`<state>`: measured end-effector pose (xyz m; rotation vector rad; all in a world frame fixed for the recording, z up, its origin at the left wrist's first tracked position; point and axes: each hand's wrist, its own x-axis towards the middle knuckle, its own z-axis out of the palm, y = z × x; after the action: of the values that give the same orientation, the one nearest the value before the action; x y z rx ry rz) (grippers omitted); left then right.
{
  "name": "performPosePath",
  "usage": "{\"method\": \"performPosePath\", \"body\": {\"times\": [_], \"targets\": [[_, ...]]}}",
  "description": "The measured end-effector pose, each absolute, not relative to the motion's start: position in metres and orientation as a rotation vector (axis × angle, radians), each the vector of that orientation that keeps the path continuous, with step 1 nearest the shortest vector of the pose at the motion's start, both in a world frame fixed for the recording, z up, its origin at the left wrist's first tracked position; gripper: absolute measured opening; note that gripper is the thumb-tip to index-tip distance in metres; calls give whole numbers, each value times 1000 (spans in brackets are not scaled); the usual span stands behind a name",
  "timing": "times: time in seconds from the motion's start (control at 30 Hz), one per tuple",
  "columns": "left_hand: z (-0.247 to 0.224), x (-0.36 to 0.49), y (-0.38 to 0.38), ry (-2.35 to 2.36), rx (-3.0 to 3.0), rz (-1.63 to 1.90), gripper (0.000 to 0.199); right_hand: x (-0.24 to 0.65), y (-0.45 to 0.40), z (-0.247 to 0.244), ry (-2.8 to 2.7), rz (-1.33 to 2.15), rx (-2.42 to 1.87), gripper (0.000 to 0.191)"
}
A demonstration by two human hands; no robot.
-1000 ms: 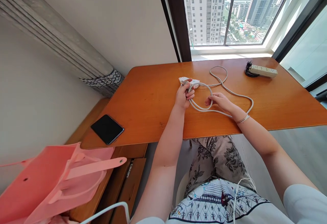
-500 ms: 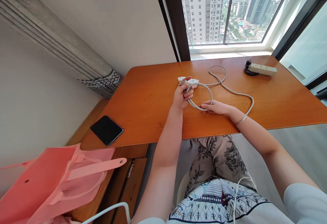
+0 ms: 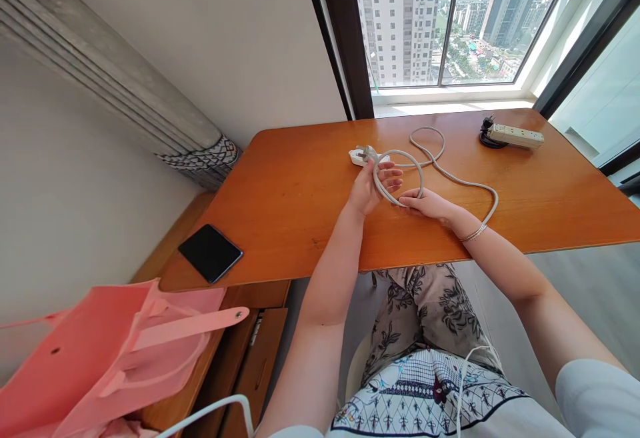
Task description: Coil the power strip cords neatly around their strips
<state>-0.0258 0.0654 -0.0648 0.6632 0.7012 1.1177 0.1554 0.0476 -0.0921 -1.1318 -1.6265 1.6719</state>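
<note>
A white cable is looped into a coil between my hands, above the wooden table. My left hand has its fingers apart, with the coil and the grey plug resting against the thumb side. On the coil's lower right, my right hand pinches the cable. A white power strip lies just behind my left hand, partly hidden by plug and coil. The rest of the cable curves over the table and passes by my right wrist.
A beige power strip with a black cord lies at the back right. A black phone is near the table's left edge. A pink bag stands at the lower left. Behind the table is a window.
My left hand has shifted slightly right and its fingers have opened from around the cable. The coil has moved a little right and up, and the plug shows more clearly.
</note>
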Motion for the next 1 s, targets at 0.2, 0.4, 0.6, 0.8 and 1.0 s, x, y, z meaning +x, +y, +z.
{"method": "performPosePath", "body": {"times": [0.2, 0.4, 0.6, 0.8, 1.0], "targets": [[-55, -22, 59, 610, 591, 1149, 47, 157, 47, -84, -1571, 1703, -1119, 41], [-50, -26, 58, 632, 544, 1135, 47, 161, 52, -86, -1629, 1699, -1154, 45], [-49, -28, 60, 721, 590, 1192, 44, 162, 55, -84, -1643, 1613, -1184, 38], [-51, -22, 59, 753, 622, 1187, 44, 164, 52, -80, -1691, 1572, -1247, 33], [-51, -22, 58, 715, 605, 1185, 45, 165, 58, -91, -1749, 1469, -1286, 45]]}}
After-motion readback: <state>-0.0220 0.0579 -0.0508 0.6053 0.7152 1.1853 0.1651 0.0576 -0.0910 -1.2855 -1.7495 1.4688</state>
